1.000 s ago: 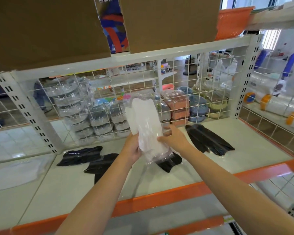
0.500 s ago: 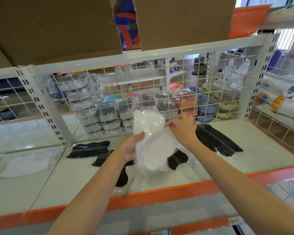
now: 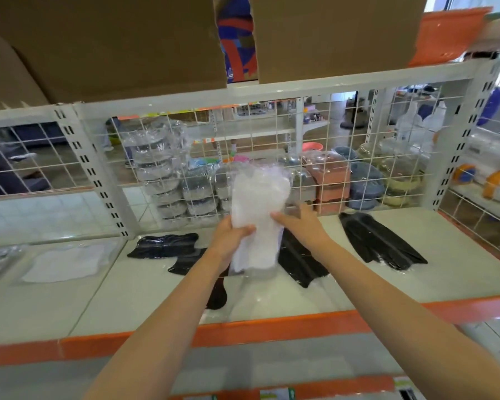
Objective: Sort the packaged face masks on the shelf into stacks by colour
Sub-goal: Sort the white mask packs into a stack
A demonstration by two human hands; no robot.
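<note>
Being held upright now, no longer tilted, the white masks in clear plastic packaging are being gripped by closed left hand and right hand fingers.

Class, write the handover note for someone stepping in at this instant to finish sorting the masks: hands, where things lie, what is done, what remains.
Left hand: gripping the bundle of white masks in clear plastic wrap from the left side, held upright above the shelf.
Right hand: steadying the same bundle from the right.
On the pale shelf board: black packaged masks lie scattered, two at centre-left, one under the bundle, one far right. A single white packaged mask lies flat on the left.
Done: some white masks gathered in hand.
Left: set the bundle down as the white stack, perhaps with the lone white one; gather the black ones into one stack.
</note>
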